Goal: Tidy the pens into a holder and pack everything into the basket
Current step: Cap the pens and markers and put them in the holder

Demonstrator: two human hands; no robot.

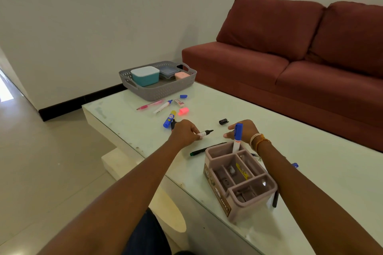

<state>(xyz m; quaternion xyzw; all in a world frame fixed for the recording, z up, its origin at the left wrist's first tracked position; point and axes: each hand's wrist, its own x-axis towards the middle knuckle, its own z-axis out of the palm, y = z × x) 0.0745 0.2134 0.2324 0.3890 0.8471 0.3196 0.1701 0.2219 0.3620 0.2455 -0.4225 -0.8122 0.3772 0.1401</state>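
While the grey perforated plastic basket [163,89] waits at the far left end of the pale glass tabletop [290,151], already carrying a teal lidded box [145,76], most of the loose stationery lies between it and the person, so the main risk is things being knocked or rolled off the near edge. A pink pen [149,104], a white marker with a blue cap [163,106] and a blue glue stick [169,119] lie just in front of the basket; being round, they would likely roll if a forearm brushed them. The left hand [184,132] pinches an uncapped black-tipped marker [205,133] with curled fingers, and its bare tip could mark the tabletop or dry out if it goes into the holder without the small black cap [223,121] lying just beyond. A green pen [204,149] lies just beside the pinkish-brown compartmented plastic holder [240,180], where a blue-capped marker [237,138] stands upright in a rear compartment. The right hand [242,130], fingers loosely spread and holding nothing, hovers behind that marker; a careless sweep could tip it or shove the holder, which sits near the edge.
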